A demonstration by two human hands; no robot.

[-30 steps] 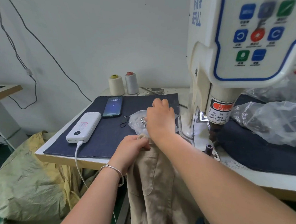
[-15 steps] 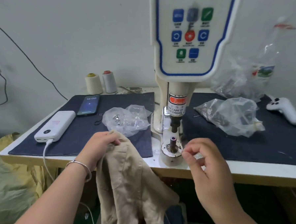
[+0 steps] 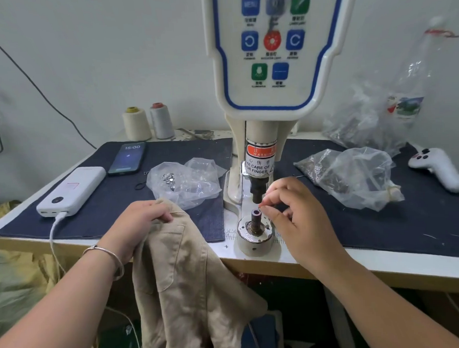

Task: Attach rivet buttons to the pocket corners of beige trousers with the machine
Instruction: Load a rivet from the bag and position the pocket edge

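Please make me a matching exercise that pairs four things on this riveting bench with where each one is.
Things:
1. beige trousers
2. phone
3. white controller
4. thread cones

Places:
A. at the far right of the dark mat
B. at the back by the wall, left of the machine
C. gripped by the left hand, hanging over the table's front edge
D. lying face up beside the white power bank

Pairs: 1-C, 2-D, 3-A, 4-B
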